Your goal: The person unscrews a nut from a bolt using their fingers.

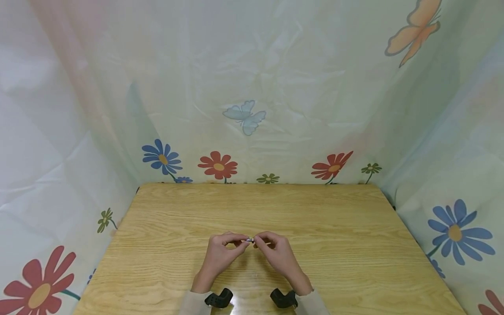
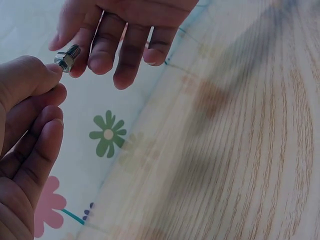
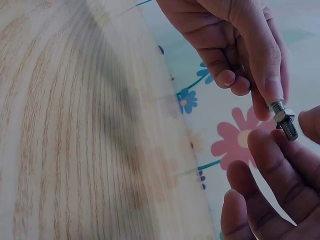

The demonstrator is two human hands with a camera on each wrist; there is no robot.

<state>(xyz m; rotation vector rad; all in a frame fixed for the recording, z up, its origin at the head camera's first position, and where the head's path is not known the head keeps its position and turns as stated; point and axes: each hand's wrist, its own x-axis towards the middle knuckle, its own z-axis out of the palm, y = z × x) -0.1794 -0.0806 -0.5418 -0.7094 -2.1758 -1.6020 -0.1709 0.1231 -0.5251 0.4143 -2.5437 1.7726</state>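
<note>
A small metal bolt (image 3: 290,133) with a hex nut (image 3: 285,116) threaded partway along it is held up over the table. My left hand (image 1: 221,254) pinches the bolt's head end between thumb and index finger; the head itself is hidden by those fingertips. In the left wrist view the bolt's threaded tip (image 2: 75,50) points toward my right hand (image 1: 278,254). That hand's thumb and index finger stand on either side of the nut and tip, with a gap at the thumb. Whether the index finger touches the bolt, I cannot tell. Its other fingers are loosely bent.
Beneath the hands lies a wood-grain table (image 1: 165,218). Flower-printed curtains (image 1: 189,87) hang behind it and along both sides. Each wrist carries a black camera mount, one on the left (image 1: 220,298) and one on the right (image 1: 284,299).
</note>
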